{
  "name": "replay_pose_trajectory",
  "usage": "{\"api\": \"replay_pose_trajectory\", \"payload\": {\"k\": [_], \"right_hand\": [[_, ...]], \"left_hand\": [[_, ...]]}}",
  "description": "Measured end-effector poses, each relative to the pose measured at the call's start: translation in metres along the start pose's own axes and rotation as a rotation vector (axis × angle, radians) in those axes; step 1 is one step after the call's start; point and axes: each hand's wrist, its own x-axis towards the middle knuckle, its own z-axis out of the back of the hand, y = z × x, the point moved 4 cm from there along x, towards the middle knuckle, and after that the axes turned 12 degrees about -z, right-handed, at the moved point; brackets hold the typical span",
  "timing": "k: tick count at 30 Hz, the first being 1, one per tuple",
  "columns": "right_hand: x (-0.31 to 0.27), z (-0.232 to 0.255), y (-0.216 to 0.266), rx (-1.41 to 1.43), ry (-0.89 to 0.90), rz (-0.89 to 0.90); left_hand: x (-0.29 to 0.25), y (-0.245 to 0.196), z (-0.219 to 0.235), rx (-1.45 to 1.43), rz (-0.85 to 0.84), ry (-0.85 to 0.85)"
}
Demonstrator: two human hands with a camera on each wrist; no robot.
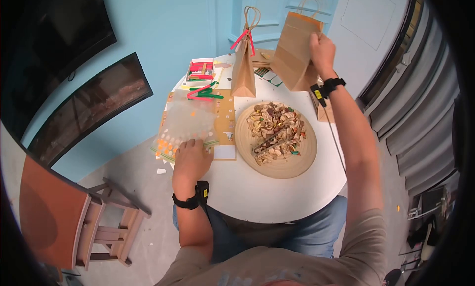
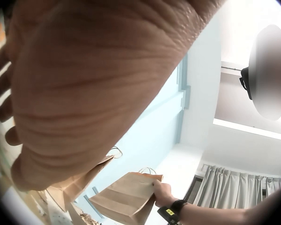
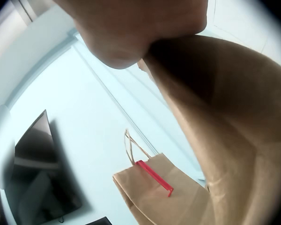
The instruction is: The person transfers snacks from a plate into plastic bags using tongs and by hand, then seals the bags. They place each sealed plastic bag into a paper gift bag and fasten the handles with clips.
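Observation:
My right hand [image 1: 324,53] grips the side edge of a brown paper bag [image 1: 296,48] with twisted paper handles, raised and tilted over the back right of the table. In the right wrist view, the held bag [image 3: 234,112] fills the right side below the hand. My left hand [image 1: 192,160] rests on the near edge of a clear zip bag [image 1: 185,120] printed with orange and white dots. The left wrist view shows that hand's fingers [image 2: 3,86] extended and slightly apart. Another paper bag [image 1: 243,71], with a pink strip near its handles, stands upright behind the plate.
A round plate [image 1: 309,155] of mixed chips or dried pieces with a divider sits on the white table [image 1: 257,202]. Pink and green strips [image 1: 204,92] lie beyond the zip bag, near a white box [image 1: 200,68]. A wooden chair [image 1: 111,226] stands at left.

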Motion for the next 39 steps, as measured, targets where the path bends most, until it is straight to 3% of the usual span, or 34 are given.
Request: {"api": "replay_pose_trajectory", "payload": {"k": [6,8,14,18,20,23,26,29,33,36,39], "right_hand": [[-0.057,-0.084,-0.026,-0.037,0.079,-0.072],[-0.080,-0.107,-0.034,-0.049,0.250,-0.098],[-0.084,-0.114,-0.019,0.026,0.171,-0.051],[-0.092,-0.120,-0.006,0.004,0.175,-0.090],[-0.097,-0.123,-0.006,-0.026,0.249,-0.170],[-0.102,-0.119,-0.003,0.025,0.256,-0.147],[-0.101,-0.111,-0.003,-0.046,0.338,-0.176],[-0.097,-0.097,-0.002,-0.019,0.423,-0.206],[-0.087,-0.085,-0.008,0.067,0.286,-0.156],[-0.080,-0.056,0.012,0.221,0.153,-0.307],[-0.088,-0.042,0.046,0.299,-0.023,0.073]], "left_hand": [[0.001,0.003,0.001,-0.033,-0.005,0.005],[0.003,0.006,0.000,-0.029,0.001,0.010],[0.002,0.007,-0.003,-0.026,0.010,0.022],[0.000,0.008,-0.004,-0.046,-0.030,-0.067],[-0.001,0.009,-0.004,-0.053,-0.067,-0.128],[-0.001,0.008,-0.003,-0.052,-0.077,-0.127],[0.000,0.008,-0.003,-0.046,-0.017,-0.022],[-0.001,0.007,0.000,-0.068,-0.069,-0.133],[-0.002,0.006,0.005,-0.071,-0.073,-0.136],[-0.005,0.012,0.003,-0.065,-0.053,-0.125],[-0.006,0.013,0.005,-0.071,-0.016,-0.093]]}}
